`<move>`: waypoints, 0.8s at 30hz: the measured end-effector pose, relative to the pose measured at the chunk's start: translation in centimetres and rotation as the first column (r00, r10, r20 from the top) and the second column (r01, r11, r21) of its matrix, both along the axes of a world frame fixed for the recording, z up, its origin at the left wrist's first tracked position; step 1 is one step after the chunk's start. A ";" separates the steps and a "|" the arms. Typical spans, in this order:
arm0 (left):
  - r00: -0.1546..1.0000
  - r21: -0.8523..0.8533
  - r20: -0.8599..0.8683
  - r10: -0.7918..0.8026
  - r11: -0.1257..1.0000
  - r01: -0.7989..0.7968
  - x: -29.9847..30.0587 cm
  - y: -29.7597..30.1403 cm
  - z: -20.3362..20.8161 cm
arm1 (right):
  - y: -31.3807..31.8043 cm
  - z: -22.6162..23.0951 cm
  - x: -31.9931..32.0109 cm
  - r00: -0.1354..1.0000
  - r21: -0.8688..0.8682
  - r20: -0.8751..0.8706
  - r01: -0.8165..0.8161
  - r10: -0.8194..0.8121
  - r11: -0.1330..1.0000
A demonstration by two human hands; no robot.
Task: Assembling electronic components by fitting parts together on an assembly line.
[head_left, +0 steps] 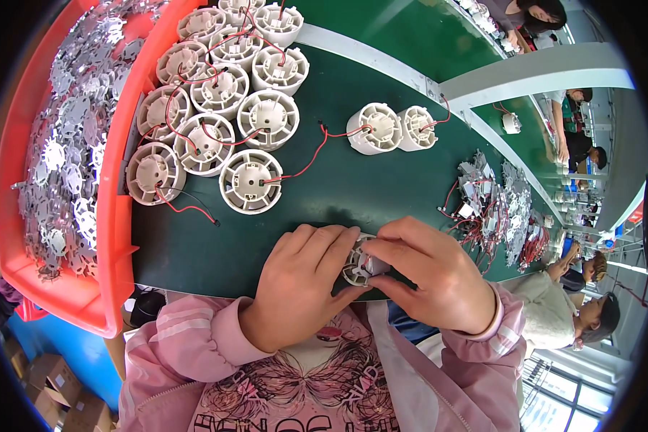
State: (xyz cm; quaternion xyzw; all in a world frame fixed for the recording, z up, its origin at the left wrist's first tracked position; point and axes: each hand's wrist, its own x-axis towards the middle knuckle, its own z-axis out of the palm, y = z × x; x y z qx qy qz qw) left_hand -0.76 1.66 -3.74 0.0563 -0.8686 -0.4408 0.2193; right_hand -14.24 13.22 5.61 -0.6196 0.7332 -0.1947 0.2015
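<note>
White round housing (358, 265) sits clasped between both hands: left hand (299, 284) curls around its side, right hand (432, 277) pinches a metal piece onto it.

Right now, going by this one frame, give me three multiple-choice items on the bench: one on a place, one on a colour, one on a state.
1. Where does the orange tray of flat metal heat-sink plates sit?
A. At the person's left
B. At the person's right
C. Across the belt, beside the co-workers

2. What colour is the work surface under the white round housings?
A. Grey
B. Dark green
C. Blue

3. What are the hands doing?
A. Both rest flat and empty
B. Only the left hand holds something
C. Both grip one round white housing between them

Answers:
1 A, the tray curves along the left edge of the view.
2 B, the mat shows dark green between the housings.
3 C, the left hand and right hand close around the held housing near the bench edge.
</note>
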 end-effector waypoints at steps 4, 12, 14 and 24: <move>1.000 0.000 0.005 -0.004 1.000 0.004 0.1 -0.1 -0.1 | 0.0 -0.1 1.0 0.998 0.014 -0.020 0.066 -0.066 0.998; 1.000 0.012 -0.015 -0.019 1.000 0.019 0.1 -0.2 -0.3 | -0.1 0.3 0.8 0.998 0.044 -0.022 0.063 -0.063 0.997; 1.000 0.018 -0.019 -0.021 1.000 0.022 0.1 -0.2 -0.4 | -0.1 0.3 1.0 0.998 0.045 -0.028 0.049 -0.047 0.998; 1.000 0.047 -0.024 0.001 0.999 0.000 0.2 -0.2 -0.5 | 0.2 0.0 1.7 0.986 0.052 -0.031 0.166 -0.165 0.985</move>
